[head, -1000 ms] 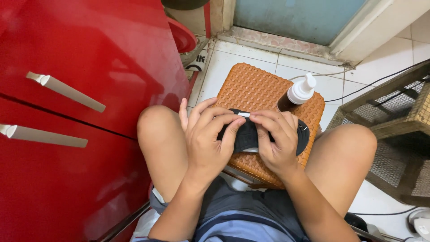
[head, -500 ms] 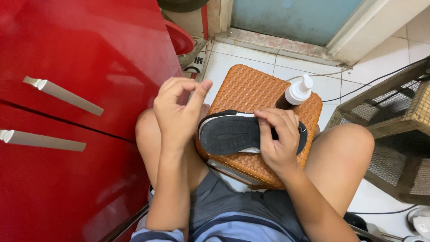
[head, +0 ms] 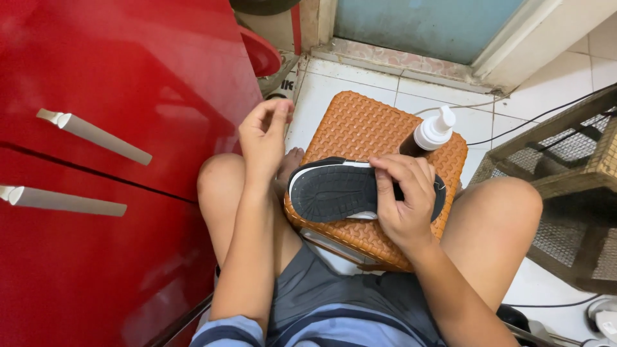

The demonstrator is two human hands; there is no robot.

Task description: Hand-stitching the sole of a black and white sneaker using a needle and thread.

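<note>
A dark shoe (head: 334, 189) with a white edge lies sole-up on an orange woven stool (head: 366, 125) between my knees. My right hand (head: 405, 196) rests over the shoe's right half and grips it, fingers curled across the sole. My left hand (head: 263, 138) is lifted off the shoe, up and to the left over my left knee, with fingertips pinched together; I cannot tell whether anything small is between them. A brown pump bottle (head: 427, 135) with a white top stands on the stool just behind the shoe.
A red cabinet (head: 116, 193) with two pale bar handles fills the left side. A wire-mesh wooden crate (head: 565, 193) stands at the right. White tiled floor (head: 347, 80) and cables lie behind the stool, below a blue door.
My left hand let go of the shoe and rose up and to the left, pinching its fingers. The right hand stayed on the shoe, whose sole now shows.
</note>
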